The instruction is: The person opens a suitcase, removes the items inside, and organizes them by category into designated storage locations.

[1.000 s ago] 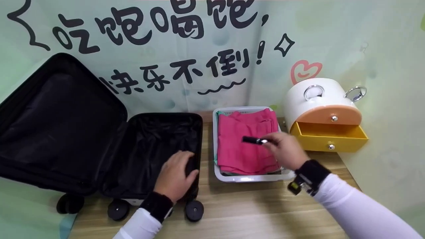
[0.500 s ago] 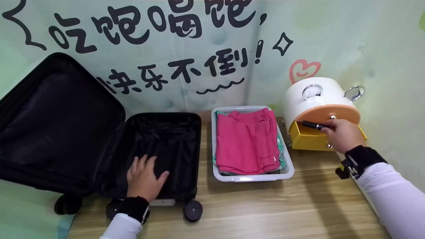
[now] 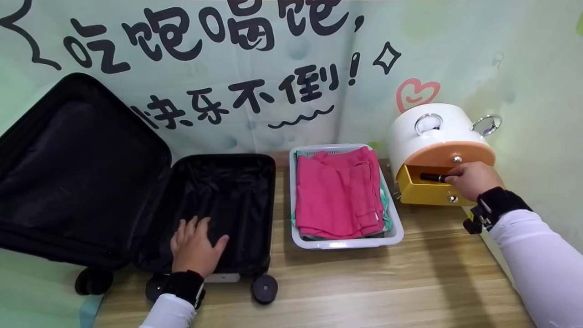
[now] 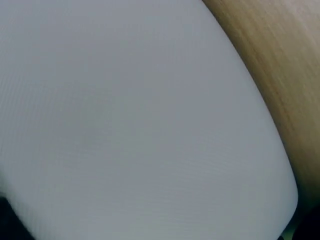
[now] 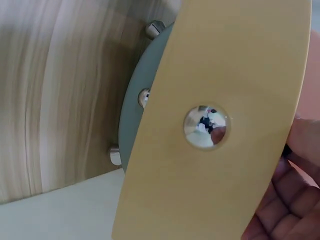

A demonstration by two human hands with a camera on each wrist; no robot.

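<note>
My right hand (image 3: 476, 180) pinches a black pen (image 3: 432, 177) at one end, its other end pointing left inside the pulled-out yellow drawer (image 3: 423, 196). That drawer belongs to a rounded white cabinet (image 3: 410, 132) with ring-shaped handles on top. In the right wrist view, the drawer front (image 5: 165, 175) with its shiny knob (image 5: 205, 127) hides most of the pen, and curled fingers (image 5: 295, 200) show beyond its edge. My left hand (image 3: 196, 248) has its fingers spread over the lower half of an open black suitcase (image 3: 246, 196). A white sleeve (image 4: 140, 120) fills the left wrist view.
Between suitcase and cabinet stands a white basket (image 3: 350, 244) with folded pink clothing (image 3: 337, 196) on top and green fabric at its edges. The suitcase lid (image 3: 86, 173) leans open at the left. A patterned cloth (image 3: 319, 123) hangs behind the wooden table (image 3: 341, 287).
My right hand has carried the pen rightward from above the basket to the drawer and lowered it inside. My left hand has shifted left over the suitcase.
</note>
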